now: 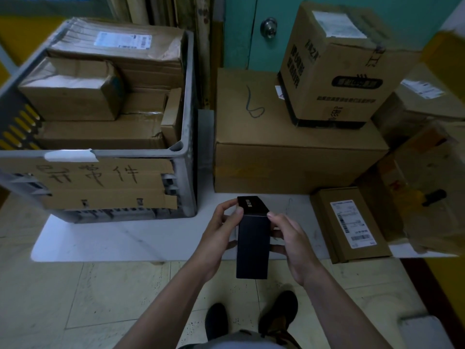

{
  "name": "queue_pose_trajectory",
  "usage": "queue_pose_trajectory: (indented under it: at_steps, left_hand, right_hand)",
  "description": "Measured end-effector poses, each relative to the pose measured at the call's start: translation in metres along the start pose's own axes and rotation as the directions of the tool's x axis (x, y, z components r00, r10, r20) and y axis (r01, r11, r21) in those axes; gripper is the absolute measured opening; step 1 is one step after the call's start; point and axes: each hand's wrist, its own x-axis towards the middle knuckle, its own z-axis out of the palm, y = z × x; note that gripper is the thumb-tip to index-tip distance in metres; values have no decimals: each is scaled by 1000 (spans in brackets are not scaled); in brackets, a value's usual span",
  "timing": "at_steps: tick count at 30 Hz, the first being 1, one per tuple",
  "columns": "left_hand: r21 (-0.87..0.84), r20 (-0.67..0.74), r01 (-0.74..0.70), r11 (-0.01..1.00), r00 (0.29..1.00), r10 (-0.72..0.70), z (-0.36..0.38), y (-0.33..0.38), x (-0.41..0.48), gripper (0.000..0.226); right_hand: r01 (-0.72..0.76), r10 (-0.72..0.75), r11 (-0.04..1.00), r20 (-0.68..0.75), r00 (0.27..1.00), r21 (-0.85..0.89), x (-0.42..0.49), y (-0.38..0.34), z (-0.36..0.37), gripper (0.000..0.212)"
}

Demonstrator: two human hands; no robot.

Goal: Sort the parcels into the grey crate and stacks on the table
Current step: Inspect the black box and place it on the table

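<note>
– Fingers (227,205) of both hands are clamped on the box (253,245): the left hand (221,235) pinches its top corner and side, the right hand (294,245) grips the other side, one fingertip at the top edge
– Where is the box?
– Held on end over the near edge of the table (125,238), seemingly off the surface, between the crate (186,96) on the left and the big carton (289,157) on the right. A small pale label faces up on its top end
– So the step is reading it?
– Seems so: check the label, then pick a place. The crate is nearly full of brown parcels, so a slim box would fit only on top. The big carton carries a printed carton (334,71), with bare lid left of it. A flat parcel (349,222) lies just right of the hands
– Tips?
– Use both hands while turning it. It is tall and narrow and would likely tip if stood on end, so lay it on a long side, label showing, and let go only once it rests flat
</note>
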Motion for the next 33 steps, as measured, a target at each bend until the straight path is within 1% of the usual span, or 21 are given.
queue_pose_trajectory:
  at_steps: [3, 6, 8, 10, 14, 16, 18, 20, 21, 24, 27, 28, 30, 32, 33]
  left_hand:
    - [-36, -2, 15, 999, 1000, -15, 1, -1, 0, 58]
    - [-69, -7, 37, 997, 999, -38, 3, -1, -1, 78]
    - [-89, -9, 49, 995, 999, -50, 4, -1, -1, 85]
    - [-100, -6, 51, 994, 999, -52, 6, -1, -1, 82]
    - [-114, -9, 58, 992, 998, -60, 6, -2, -3, 79]
    - [-117, -18, 63, 991, 998, -65, 6, -1, -4, 77]
    - [-114, -24, 62, 992, 998, -65, 6, -1, -4, 67]
    - [-120, -23, 62, 991, 998, -65, 6, -1, -4, 62]
    - [-126, -25, 63, 990, 997, -67, 6, -2, -5, 64]
    - [-132, -26, 51, 990, 998, -55, 6, -2, -6, 81]
    - [-106, -32, 37, 994, 999, -41, 6, -4, -7, 86]
    - [-96, -31, 34, 995, 999, -37, 7, -3, -7, 87]
    - [-76, -33, 46, 996, 998, -49, 6, -4, -6, 88]
    - [-52, -37, 58, 997, 998, -60, 8, -5, -5, 80]
    - [-42, -39, 67, 997, 997, -68, 7, -7, -4, 76]
  right_hand:
    - [0, 0, 1000, 6, 1000, 2, 0, 0, -1, 28]
    - [-5, 5, 1000, 7, 1000, 8, 1, 1, -3, 31]
    - [-1, 1, 1000, 11, 1000, 8, 0, 0, -4, 25]
    - [5, -5, 1000, 25, 1000, -5, 0, 0, -3, 22]
    - [12, -12, 1000, 44, 999, -6, -1, 1, -3, 22]
    - [15, -15, 1000, 50, 999, -3, -1, 1, -3, 26]
    - [19, -20, 1000, 53, 998, 2, -2, 2, -3, 31]
    - [21, -21, 1000, 57, 998, 1, -2, 2, -4, 24]
    - [19, -19, 1000, 58, 998, 2, -3, 2, -3, 23]
    - [11, -11, 1000, 56, 998, 2, -3, 2, -3, 23]
    - [12, -13, 1000, 63, 998, 13, -4, 3, -4, 23]
    - [13, -13, 1000, 64, 998, 15, -4, 4, -4, 25]
    - [2, -3, 1000, 70, 998, 12, -4, 6, -3, 42]
    - [-27, 26, 999, 53, 998, 21, -4, 7, -3, 58]
    - [-35, 34, 999, 45, 998, 21, -2, 8, -3, 58]
